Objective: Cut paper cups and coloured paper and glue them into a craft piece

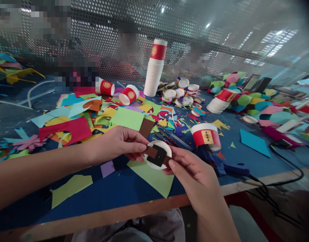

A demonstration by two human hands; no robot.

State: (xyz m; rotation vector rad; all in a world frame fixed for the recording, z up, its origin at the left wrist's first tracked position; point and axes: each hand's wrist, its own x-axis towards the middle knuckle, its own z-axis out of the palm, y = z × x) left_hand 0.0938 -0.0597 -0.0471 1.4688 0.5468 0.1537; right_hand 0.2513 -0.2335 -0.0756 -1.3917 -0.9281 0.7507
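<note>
Pinching a brown strip (151,151) onto the white disc (158,155), left hand (119,143) and right hand (192,169) fingers closed; strip may set crooked if either grip shifts.

Bare blue table (114,196) lies open near the front edge; beyond, paper scraps (99,117), scissors (169,136), an upturned cup (206,136) and a glue gun (227,168) crowd the way.

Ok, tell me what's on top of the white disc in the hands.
On the white disc lie a black paper square and a brown strip. The left hand and right hand cover its side edges; its underside is hidden.
</note>
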